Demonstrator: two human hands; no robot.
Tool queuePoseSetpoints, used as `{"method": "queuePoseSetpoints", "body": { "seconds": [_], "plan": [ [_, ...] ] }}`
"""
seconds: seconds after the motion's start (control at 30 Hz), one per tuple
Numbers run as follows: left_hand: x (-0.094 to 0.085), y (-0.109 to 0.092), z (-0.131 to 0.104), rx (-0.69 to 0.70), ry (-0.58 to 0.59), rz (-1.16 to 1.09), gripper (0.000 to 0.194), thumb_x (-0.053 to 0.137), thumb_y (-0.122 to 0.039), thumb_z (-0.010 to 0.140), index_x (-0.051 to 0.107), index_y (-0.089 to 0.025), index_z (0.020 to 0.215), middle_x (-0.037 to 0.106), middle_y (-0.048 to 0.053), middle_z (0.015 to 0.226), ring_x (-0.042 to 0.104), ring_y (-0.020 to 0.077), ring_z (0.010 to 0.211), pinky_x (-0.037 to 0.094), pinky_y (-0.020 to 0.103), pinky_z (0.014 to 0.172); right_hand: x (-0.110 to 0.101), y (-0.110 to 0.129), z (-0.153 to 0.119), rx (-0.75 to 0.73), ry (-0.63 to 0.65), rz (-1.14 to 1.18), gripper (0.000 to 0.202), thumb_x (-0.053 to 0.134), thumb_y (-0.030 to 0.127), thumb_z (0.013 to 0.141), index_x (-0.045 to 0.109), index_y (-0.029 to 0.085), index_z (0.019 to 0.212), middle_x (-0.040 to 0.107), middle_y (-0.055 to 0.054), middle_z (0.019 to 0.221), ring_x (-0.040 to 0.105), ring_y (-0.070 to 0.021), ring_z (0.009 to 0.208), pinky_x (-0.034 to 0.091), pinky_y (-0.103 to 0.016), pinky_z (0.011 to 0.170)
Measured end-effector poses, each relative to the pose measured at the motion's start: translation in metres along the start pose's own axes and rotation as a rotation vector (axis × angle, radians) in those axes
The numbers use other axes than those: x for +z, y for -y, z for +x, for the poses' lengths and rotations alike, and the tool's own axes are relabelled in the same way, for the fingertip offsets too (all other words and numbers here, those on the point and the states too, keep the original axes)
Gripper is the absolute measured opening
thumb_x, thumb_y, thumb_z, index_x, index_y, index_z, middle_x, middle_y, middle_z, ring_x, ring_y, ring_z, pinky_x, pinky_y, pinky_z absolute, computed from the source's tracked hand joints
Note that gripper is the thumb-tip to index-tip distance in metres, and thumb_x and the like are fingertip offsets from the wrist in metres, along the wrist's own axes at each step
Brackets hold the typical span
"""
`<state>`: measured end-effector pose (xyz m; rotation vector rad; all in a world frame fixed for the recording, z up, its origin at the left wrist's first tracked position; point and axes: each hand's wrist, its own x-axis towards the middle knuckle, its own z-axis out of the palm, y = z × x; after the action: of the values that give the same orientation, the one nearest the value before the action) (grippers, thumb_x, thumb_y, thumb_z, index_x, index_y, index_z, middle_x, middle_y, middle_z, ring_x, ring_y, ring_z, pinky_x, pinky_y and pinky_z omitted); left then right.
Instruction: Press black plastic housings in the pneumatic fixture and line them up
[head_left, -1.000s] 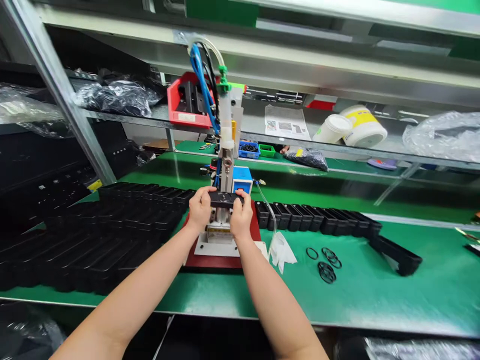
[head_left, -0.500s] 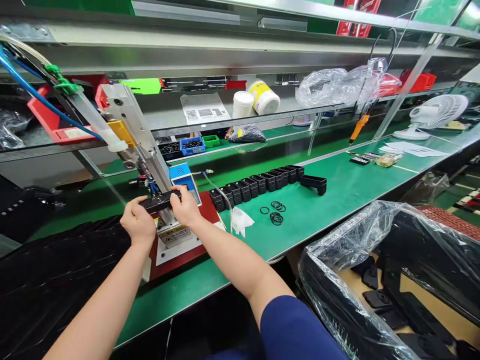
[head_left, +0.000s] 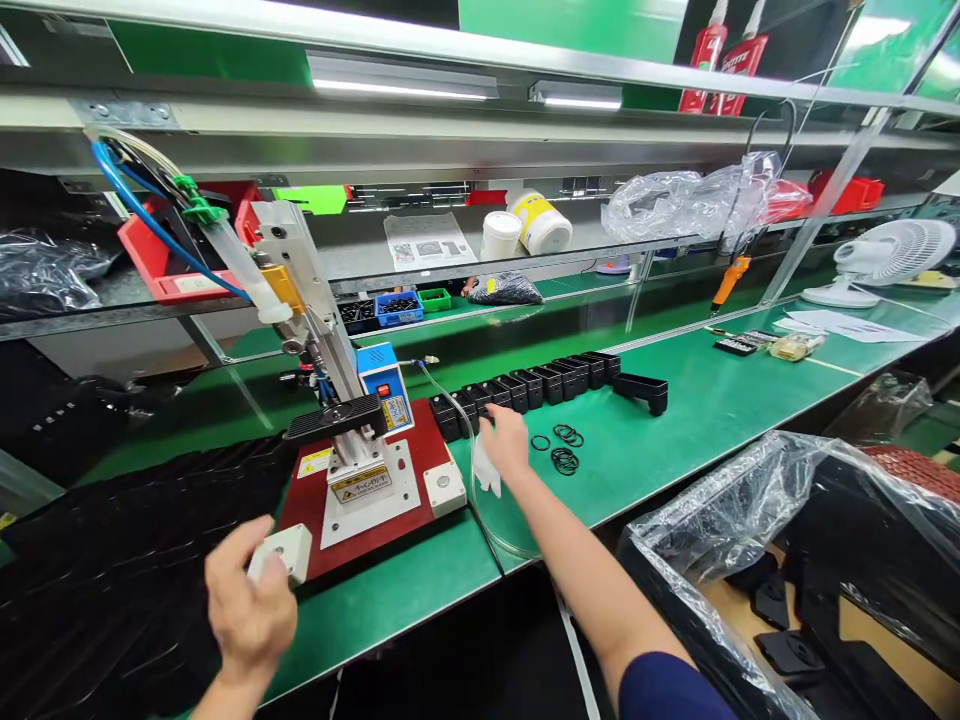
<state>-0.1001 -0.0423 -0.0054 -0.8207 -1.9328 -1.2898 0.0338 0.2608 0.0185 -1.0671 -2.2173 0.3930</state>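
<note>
Lying on the press (head_left: 324,320) at frame left, the black part (head_left: 334,418) runs lengthwise left-to-right, right end higher, with left hand (head_left: 251,600) fingers apart and right hand (head_left: 508,445) finger state indeterminable.

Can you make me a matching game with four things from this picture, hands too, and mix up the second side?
Things:
1. left hand
2. right hand
3. black rings
4. blue box on the machine

Clues:
A. lying in loose groups on the green bench
B. by the white block at the red base's front left corner
C. has a red switch
D. by the white tissue

Right pairs: 1-B, 2-D, 3-A, 4-C
</note>
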Motion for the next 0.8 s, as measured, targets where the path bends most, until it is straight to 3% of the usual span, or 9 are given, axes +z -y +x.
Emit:
{"method": "queuePoseSetpoints", "body": {
  "seconds": [0.1,0.17,0.3,0.4,0.47,0.53,0.63,0.73,0.8],
  "plan": [
    [-0.017,0.015,-0.055,-0.140,0.286,-0.047,0.025,0.043,-0.040,0.090,0.062,-0.023,0.095,0.063,0.002,0.078,0.063,0.0175,0.067,0.052,0.030,0.067,-0.005,-0.064,0.001,0.106,0.033,-0.158,0.026,0.053,0.020,0.088,0.065,0.009,0.109,0.060,-0.021,0.115,0.047,-0.0323,0.115,0.036,-0.045,0.092],
    [-0.019,0.021,-0.071,-0.203,0.422,-0.077,0.027,0.041,-0.040,0.091,0.062,-0.023,0.091,0.058,-0.002,0.064,0.057,0.0130,0.052,0.048,0.024,0.054,-0.003,-0.088,0.000,0.134,0.074,-0.235,0.022,0.056,0.019,0.086,0.067,0.007,0.101,0.060,-0.024,0.111,0.045,-0.0347,0.114,0.033,-0.048,0.091],
    [-0.016,0.030,-0.068,-0.205,0.452,-0.032,0.028,0.042,-0.040,0.093,0.062,-0.021,0.094,0.055,-0.003,0.059,0.056,0.0110,0.048,0.046,0.020,0.050,0.007,-0.103,-0.002,0.120,0.126,-0.313,0.021,0.049,0.014,0.088,0.067,0.006,0.093,0.062,-0.024,0.105,0.045,-0.0341,0.110,0.031,-0.047,0.088],
    [-0.016,0.035,-0.064,-0.079,0.428,0.001,0.027,0.043,-0.036,0.093,0.063,-0.019,0.092,0.058,-0.003,0.059,0.058,0.0101,0.049,0.046,0.018,0.053,0.006,-0.096,-0.001,0.076,0.108,-0.327,0.020,0.047,0.011,0.087,0.067,0.006,0.088,0.063,-0.023,0.099,0.048,-0.0334,0.106,0.033,-0.045,0.084],
    [-0.016,0.037,-0.064,0.019,0.400,0.003,0.025,0.043,-0.032,0.094,0.063,-0.017,0.091,0.061,-0.002,0.061,0.060,0.0095,0.050,0.047,0.017,0.053,-0.001,-0.078,0.001,0.023,0.070,-0.308,0.019,0.047,0.013,0.088,0.066,0.009,0.087,0.064,-0.021,0.097,0.050,-0.0323,0.103,0.035,-0.043,0.081],
    [-0.015,0.036,-0.065,0.078,0.373,-0.006,0.024,0.043,-0.029,0.095,0.063,-0.016,0.090,0.064,-0.001,0.065,0.061,0.0093,0.052,0.047,0.016,0.053,-0.010,-0.045,0.003,-0.078,0.039,-0.270,0.019,0.047,0.017,0.090,0.065,0.013,0.088,0.064,-0.016,0.098,0.051,-0.0285,0.101,0.037,-0.039,0.081],
    [-0.014,0.034,-0.064,0.104,0.363,-0.030,0.022,0.043,-0.026,0.096,0.061,-0.016,0.092,0.067,0.001,0.071,0.063,0.0098,0.056,0.047,0.016,0.055,-0.023,0.029,-0.001,-0.384,-0.011,-0.085,0.016,0.048,0.023,0.093,0.062,0.018,0.088,0.065,-0.009,0.100,0.053,-0.0209,0.099,0.040,-0.033,0.084],
    [-0.013,0.035,-0.064,0.097,0.359,-0.058,0.019,0.042,-0.024,0.096,0.060,-0.016,0.093,0.067,0.001,0.075,0.065,0.0104,0.060,0.048,0.017,0.059,-0.034,0.106,-0.010,-0.778,-0.132,0.296,0.013,0.049,0.022,0.094,0.059,0.018,0.089,0.065,-0.007,0.097,0.055,-0.0192,0.098,0.040,-0.033,0.086],
    [-0.011,0.037,-0.065,0.085,0.355,-0.070,0.018,0.043,-0.023,0.096,0.059,-0.017,0.094,0.067,0.001,0.077,0.065,0.0108,0.064,0.048,0.017,0.061,-0.035,0.144,-0.012,-0.923,-0.173,0.402,0.011,0.049,0.020,0.094,0.059,0.018,0.089,0.065,-0.006,0.095,0.055,-0.0192,0.096,0.040,-0.034,0.084]
  ]
}}
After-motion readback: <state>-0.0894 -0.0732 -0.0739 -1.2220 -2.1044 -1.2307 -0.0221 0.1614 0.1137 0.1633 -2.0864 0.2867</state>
